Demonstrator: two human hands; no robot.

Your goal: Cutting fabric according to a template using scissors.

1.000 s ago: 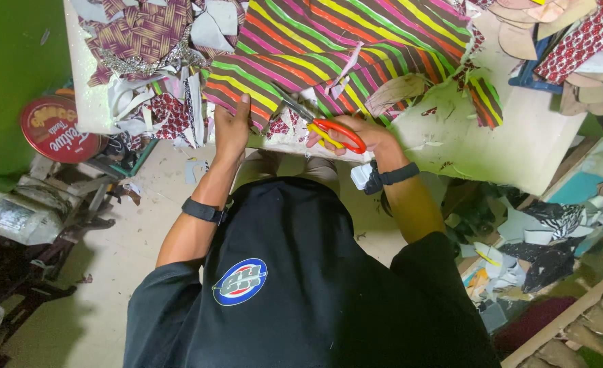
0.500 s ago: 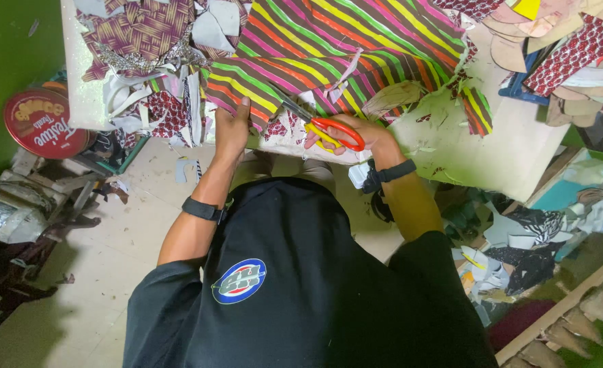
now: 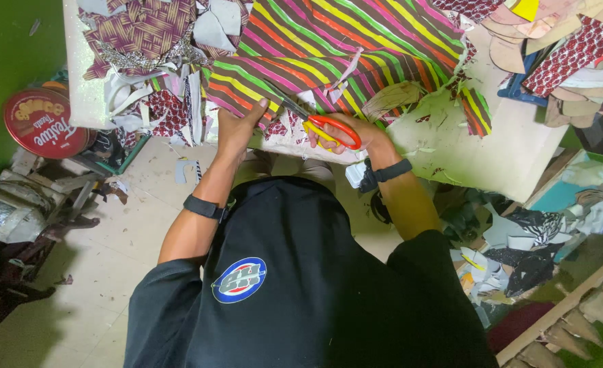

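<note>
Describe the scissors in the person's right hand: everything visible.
The red-and-yellow-handled metal scissors have looped plastic handles, red outside and yellow inside, with slim grey blades pointing up-left. They lie low over the striped multicoloured fabric at the white table's edge. The right hand grips the loops; the left hand presses the fabric beside the blades.

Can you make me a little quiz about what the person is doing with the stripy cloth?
1. True or false: the right hand holds scissors with red handles.
2. What does the left hand rest on?
A. the round red tin
B. the striped cloth
C. the floor
3. Fill in the word: the scissor blades point towards the ____ hand.

Key
1. True. The fingers are in the red loops.
2. B. The left hand presses on the near edge of the striped cloth at the edge of the white table.
3. Left.
</note>
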